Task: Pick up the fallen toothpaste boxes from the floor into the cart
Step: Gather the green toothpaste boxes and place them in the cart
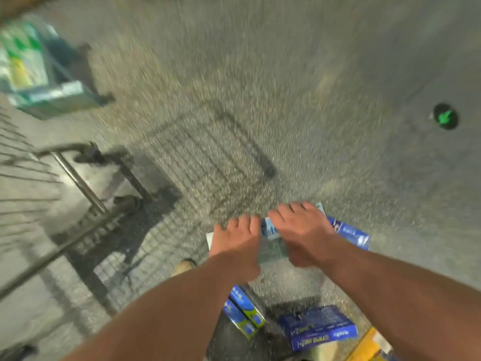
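The view is motion-blurred. My left hand [236, 241] and my right hand [299, 230] are side by side at lower centre, fingers curled over a bundle of toothpaste boxes [273, 243]. A blue box [354, 234] sticks out to the right of my right hand, and a white edge shows left of my left hand. On the speckled floor below my arms lie two blue-green toothpaste boxes [244, 313] and a larger dark blue box [317, 327]. The wire cart [78, 178] stands at the left, with boxes [39, 74] in its far end.
A yellow box [369, 345] lies at the bottom right edge. A round dark floor marker with a green symbol [445, 116] sits at the far right. The cart's shadow falls across the floor in the middle. A shoe tip [183, 265] shows beside my left forearm.
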Motion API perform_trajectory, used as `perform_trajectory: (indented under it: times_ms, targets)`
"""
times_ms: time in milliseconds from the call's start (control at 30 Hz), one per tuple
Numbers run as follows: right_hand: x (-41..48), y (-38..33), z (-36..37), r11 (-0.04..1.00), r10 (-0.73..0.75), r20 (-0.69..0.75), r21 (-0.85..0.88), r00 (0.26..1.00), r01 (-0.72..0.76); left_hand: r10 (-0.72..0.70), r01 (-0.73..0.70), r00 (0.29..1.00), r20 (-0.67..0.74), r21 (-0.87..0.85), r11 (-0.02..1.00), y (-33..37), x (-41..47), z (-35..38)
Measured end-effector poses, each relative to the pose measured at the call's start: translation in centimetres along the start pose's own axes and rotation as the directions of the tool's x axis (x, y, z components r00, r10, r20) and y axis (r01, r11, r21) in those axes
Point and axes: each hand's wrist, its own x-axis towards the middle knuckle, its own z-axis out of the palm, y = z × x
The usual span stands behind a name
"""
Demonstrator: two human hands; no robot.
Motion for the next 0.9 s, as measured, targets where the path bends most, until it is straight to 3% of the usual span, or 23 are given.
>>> perform_trajectory:
  times_ms: [267,467,633,900]
  targets:
    - [-15.8,-2.1,-26.9,0.980,0.190,-0.140,-0.031,0.972,-0.196,0.201,-0.180,0.933,-0.299,0.099,0.979,-1.4,-17.3,-23.4]
    - [-24.9,-5.9,-41.0,0.952,0.229,-0.346,-0.114,0.910,-0.283,0.275,-0.206,0.821,-0.501,0.189,0.960,-3.4,-29.3,-34.4]
    - [-29.4,-10.4,-47.4,0.938,0.211,-0.489,-0.143,0.846,-0.317,0.269,-0.143,0.765,-0.585,0.253,0.957,-5.6,-38.1,-39.0]
    - [-30.6,-20.3,-53.7,0.966,0.072,-0.601,-0.155,0.796,-0.205,0.194,0.062,0.717,-0.670,0.338,0.939,-12.8,-50.5,-40.5]
